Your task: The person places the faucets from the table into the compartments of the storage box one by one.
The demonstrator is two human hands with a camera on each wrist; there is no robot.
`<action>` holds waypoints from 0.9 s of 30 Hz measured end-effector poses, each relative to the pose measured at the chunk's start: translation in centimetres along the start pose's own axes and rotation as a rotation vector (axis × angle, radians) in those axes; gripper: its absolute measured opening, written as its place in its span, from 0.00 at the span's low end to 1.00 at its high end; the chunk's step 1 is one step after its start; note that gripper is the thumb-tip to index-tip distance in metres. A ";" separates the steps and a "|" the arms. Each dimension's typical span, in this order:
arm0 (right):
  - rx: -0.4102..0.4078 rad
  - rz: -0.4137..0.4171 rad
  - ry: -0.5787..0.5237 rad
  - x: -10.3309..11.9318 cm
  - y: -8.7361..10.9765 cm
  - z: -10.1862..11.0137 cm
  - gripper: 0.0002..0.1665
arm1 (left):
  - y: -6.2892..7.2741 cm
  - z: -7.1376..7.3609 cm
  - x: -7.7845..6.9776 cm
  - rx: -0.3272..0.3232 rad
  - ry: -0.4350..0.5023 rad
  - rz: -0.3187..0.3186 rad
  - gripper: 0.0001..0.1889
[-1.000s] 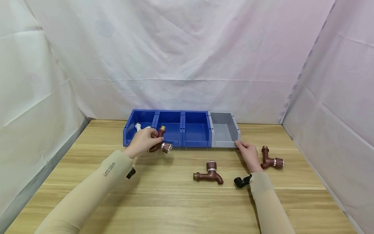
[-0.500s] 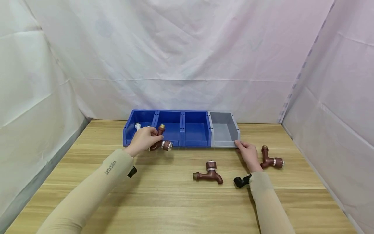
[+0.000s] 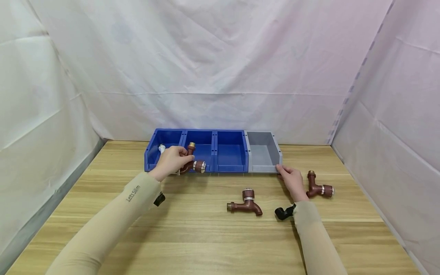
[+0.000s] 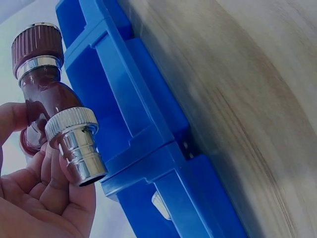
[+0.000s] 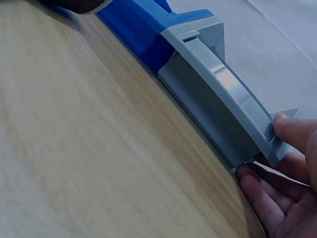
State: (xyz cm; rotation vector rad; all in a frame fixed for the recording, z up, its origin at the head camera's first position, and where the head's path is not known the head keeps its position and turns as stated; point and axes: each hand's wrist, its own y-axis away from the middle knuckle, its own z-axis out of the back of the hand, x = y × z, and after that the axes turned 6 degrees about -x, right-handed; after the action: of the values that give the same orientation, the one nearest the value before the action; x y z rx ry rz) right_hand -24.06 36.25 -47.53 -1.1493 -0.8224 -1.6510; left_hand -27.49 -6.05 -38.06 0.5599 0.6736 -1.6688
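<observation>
My left hand (image 3: 170, 162) pinches a brown faucet (image 3: 199, 166) at the front of the second blue bin (image 3: 205, 168) from the left. Its brass threaded end points up and its ribbed knob points right. The left wrist view shows the faucet's silver spout (image 4: 81, 153), with thumb and fingers around the brown body. My right hand (image 3: 292, 181) grips the front right corner of the grey bin (image 3: 262, 169), thumb on the rim and fingers below, as the right wrist view (image 5: 218, 79) shows from close by.
Three blue bins and the grey one stand in a row at the table's back. Something white (image 3: 162, 148) lies in the leftmost bin. One brown faucet (image 3: 245, 207) lies mid-table; another (image 3: 315, 189) lies right of my right hand. White cloth (image 3: 220, 68) hangs behind.
My left hand has shifted slightly right and toward the bins with the brown faucet. The right hand keeps its grip on the grey bin's corner.
</observation>
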 end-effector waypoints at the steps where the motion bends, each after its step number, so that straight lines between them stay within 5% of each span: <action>1: 0.000 -0.001 0.002 0.0 0.0 0.0 0.41 | 0.0 0.0 -0.1 0.000 0.001 0.000 0.14; 27: 0.022 -0.014 0.006 0.1 0.0 0.1 0.43 | -1.6 0.0 -0.5 -0.027 0.000 0.043 0.15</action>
State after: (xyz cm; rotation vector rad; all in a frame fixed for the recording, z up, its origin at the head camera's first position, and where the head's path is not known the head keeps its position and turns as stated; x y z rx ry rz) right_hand -24.04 36.32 -47.42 -1.1252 -0.8446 -1.6520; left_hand -29.01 -5.44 -37.48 0.5513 0.6785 -1.6171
